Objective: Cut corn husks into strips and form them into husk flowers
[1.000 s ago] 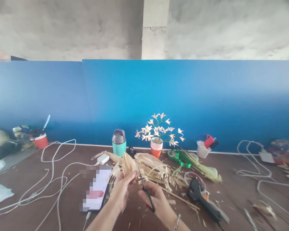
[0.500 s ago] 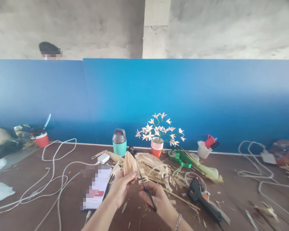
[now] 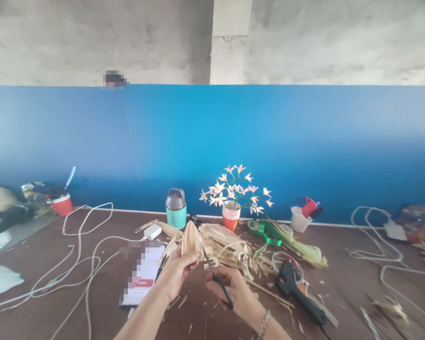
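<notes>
Pinched between the thumb and fingers of my left hand [image 3: 180, 271] is a pale dried corn husk [image 3: 191, 240], its pointed tip upward. My right hand [image 3: 233, 290] is closed around the black handles of a pair of scissors [image 3: 220, 287]. The scissor blades reach up along the right edge of the husk; whether they are cutting into it I cannot tell. Behind my hands lies a pile of loose husks [image 3: 225, 238]. Past it, white star-shaped flowers [image 3: 233, 189] on green stems stand in stacked paper cups [image 3: 230, 218].
A phone or tablet [image 3: 141, 278] lies left of my hands, near a white charger [image 3: 152, 231] and cables. Behind stands a teal flask [image 3: 176, 212]. To the right are a black glue gun [image 3: 299, 293], green ribbon [image 3: 267, 233] and a white cup [image 3: 300, 221]. A blue partition [image 3: 212, 141] closes the back.
The husk and scissors have barely shifted; my right hand is slightly farther right. Beyond the partition, a person's head has moved right and lower.
</notes>
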The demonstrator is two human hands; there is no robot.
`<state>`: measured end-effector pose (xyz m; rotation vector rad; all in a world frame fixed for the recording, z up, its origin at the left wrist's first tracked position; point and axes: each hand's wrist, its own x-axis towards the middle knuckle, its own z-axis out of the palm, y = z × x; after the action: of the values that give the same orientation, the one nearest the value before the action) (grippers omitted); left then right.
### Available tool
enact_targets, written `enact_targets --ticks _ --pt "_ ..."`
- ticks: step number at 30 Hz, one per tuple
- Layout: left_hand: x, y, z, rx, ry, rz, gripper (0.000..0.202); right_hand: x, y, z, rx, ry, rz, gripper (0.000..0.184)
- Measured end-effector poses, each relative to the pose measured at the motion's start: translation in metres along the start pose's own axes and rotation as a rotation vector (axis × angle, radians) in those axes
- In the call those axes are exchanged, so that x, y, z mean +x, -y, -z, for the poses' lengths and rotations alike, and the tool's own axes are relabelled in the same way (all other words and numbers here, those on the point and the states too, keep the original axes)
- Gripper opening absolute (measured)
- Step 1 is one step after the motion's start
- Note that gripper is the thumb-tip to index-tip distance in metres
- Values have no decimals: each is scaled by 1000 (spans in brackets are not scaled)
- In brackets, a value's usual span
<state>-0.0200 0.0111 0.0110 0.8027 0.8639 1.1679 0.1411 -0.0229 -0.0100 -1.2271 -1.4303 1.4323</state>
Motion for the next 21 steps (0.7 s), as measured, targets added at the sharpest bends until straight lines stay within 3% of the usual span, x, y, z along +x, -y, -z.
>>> enact_targets --ticks 11,21 --pt "4 2 6 58 5 0 20 -4 9 10 -106 44 -19 25" --pt "7 7 11 163 -1 -46 22 -2 5 14 -141 -21 -39 24"
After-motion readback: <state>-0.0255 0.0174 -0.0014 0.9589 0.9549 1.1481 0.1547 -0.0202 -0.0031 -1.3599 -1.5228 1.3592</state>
